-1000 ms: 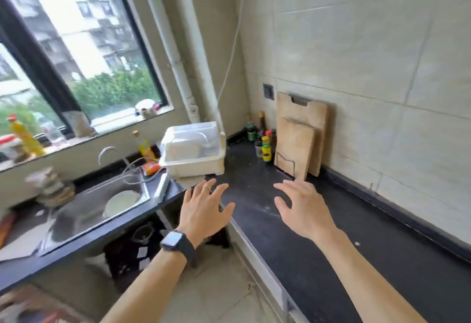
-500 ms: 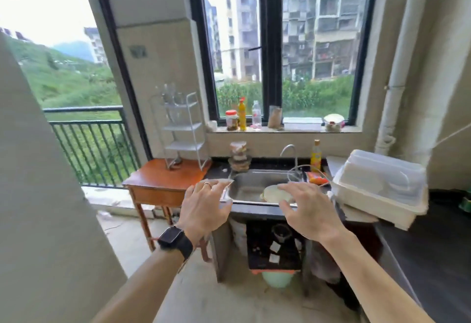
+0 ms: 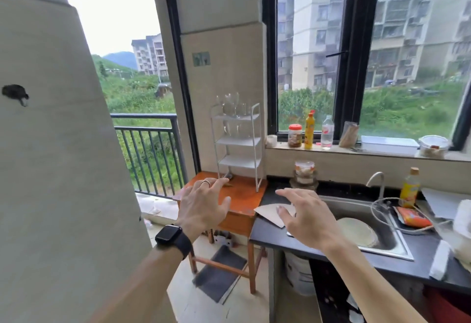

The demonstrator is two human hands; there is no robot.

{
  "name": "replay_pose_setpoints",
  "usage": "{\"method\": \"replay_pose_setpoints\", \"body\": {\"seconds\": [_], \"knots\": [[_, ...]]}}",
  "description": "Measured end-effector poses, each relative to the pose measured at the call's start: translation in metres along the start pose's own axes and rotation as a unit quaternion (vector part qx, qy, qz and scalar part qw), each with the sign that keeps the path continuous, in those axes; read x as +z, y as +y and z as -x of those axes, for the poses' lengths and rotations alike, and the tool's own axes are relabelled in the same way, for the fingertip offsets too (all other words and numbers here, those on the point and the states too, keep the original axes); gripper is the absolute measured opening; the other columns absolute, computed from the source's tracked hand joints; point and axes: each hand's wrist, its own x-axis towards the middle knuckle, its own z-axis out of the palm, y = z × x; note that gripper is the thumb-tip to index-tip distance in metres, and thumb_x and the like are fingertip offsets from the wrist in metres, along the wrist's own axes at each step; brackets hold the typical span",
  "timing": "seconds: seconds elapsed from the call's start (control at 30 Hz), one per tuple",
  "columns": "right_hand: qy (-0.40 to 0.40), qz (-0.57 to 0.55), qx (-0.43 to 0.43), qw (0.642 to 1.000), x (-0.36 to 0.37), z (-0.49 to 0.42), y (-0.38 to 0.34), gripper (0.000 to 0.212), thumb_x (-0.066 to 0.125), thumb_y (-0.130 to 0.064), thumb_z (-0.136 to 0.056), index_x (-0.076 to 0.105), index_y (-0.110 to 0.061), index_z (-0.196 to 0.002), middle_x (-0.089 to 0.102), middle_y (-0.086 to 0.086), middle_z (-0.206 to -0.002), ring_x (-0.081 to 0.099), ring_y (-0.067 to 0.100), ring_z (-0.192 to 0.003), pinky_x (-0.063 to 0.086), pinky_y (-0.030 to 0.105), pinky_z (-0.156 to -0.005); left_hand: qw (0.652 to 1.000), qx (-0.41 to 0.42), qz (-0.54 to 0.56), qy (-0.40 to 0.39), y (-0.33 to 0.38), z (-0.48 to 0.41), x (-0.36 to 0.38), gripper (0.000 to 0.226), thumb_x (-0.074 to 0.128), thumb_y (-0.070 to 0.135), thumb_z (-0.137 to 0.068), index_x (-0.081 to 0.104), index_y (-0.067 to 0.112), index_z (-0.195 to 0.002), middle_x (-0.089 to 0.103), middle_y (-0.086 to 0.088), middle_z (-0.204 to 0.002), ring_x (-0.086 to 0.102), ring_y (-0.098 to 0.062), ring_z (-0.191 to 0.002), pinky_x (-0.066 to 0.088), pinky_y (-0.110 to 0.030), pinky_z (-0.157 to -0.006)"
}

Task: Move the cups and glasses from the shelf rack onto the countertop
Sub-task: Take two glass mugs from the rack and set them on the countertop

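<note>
A white tiered shelf rack (image 3: 238,141) stands on a small orange wooden table (image 3: 242,195) in the corner by the window. Clear glasses (image 3: 230,104) stand on its top tier, and more glass shapes show faintly on the tier below. The dark countertop (image 3: 270,231) begins right of the table. My left hand (image 3: 204,206), with a ring and a black watch, hovers over the table's front with fingers spread and holds nothing. My right hand (image 3: 309,218) hovers over the countertop's left end, fingers apart and holding nothing. Both hands are well short of the rack.
A steel sink (image 3: 367,223) with a pale plate (image 3: 356,231) in it is set in the countertop. Bottles and jars (image 3: 309,131) line the window sill. A stack of containers (image 3: 304,173) stands behind the sink. A wall (image 3: 63,169) rises close on the left; a balcony railing (image 3: 150,149) lies beyond.
The view has swung left from the right-hand counter to the sink and then closer to the shelf rack. Both hands stay raised, spread, holding nothing.
</note>
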Motion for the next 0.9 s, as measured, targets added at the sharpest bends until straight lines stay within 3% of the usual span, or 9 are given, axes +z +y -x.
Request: {"method": "replay_pose_setpoints", "body": {"seconds": [0.57, 0.9], "knots": [[-0.023, 0.016, -0.012, 1.0, 0.162, -0.328, 0.011, 0.045, 0.05, -0.05, -0.096, 0.058, -0.032, -0.137, 0.063, -0.007, -0.138, 0.047, 0.018, -0.134, 0.039, 0.036, -0.106, 0.999, -0.026, -0.021, -0.013, -0.184, -0.273, 0.104, 0.054, 0.043, 0.051, -0.094, 0.041, 0.037, -0.146, 0.051, 0.002, -0.147, 0.044, -0.023, -0.134, 0.033, -0.045, -0.113], [-0.081, -0.042, 0.028, 0.995, 0.246, -0.495, 0.036, 0.049, 0.049, -0.045, -0.098, 0.051, -0.028, -0.144, 0.054, -0.006, -0.148, 0.04, 0.019, -0.141, 0.035, 0.037, -0.114, 0.995, -0.059, 0.06, -0.046, -0.25, -0.43, 0.18, 0.051, 0.045, 0.049, -0.092, 0.044, 0.04, -0.141, 0.055, 0.003, -0.142, 0.047, -0.024, -0.132, 0.038, -0.045, -0.105]]}}
